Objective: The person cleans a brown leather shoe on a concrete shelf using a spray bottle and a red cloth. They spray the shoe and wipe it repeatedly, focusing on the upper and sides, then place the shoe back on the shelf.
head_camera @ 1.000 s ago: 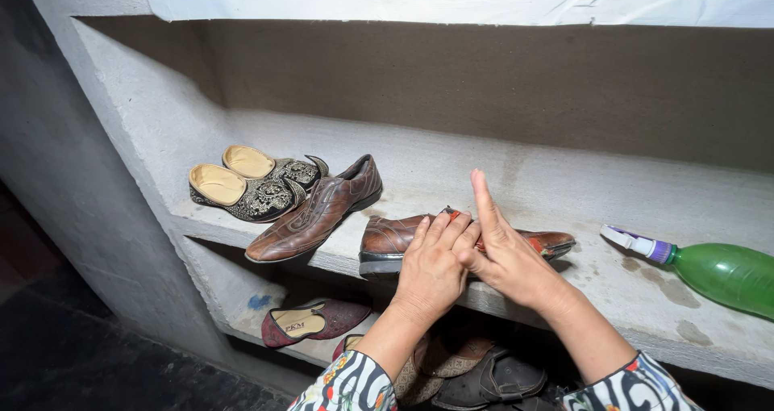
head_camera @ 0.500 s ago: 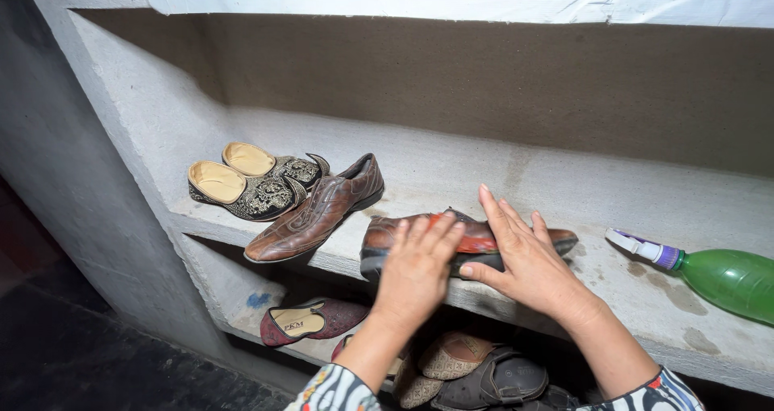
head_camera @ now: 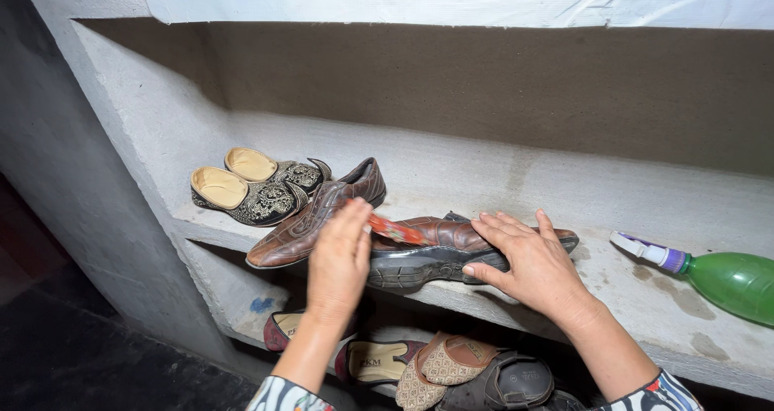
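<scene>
A brown leather shoe (head_camera: pixel 439 235) lies tipped on its side at the front of the concrete shelf (head_camera: pixel 645 314), with its dark sole (head_camera: pixel 419 267) facing me. My right hand (head_camera: pixel 528 262) rests on its toe half, fingers spread over the upper and thumb at the sole's edge. My left hand (head_camera: pixel 339 256) is at the heel end, closed on a small red object (head_camera: pixel 395 230) that lies across the shoe's upper. What the red object is, I cannot tell.
The matching brown shoe (head_camera: pixel 310 217) lies to the left, beside a pair of black embroidered slippers (head_camera: pixel 250 185). A green spray bottle (head_camera: pixel 721 282) lies at the right. On the lower shelf are maroon slippers (head_camera: pixel 379 361) and brown sandals (head_camera: pixel 492 383).
The brown shoe has tipped onto its side, showing its sole. My left hand moved left to the heel end with the red object. My right hand went from raised to flat on the shoe.
</scene>
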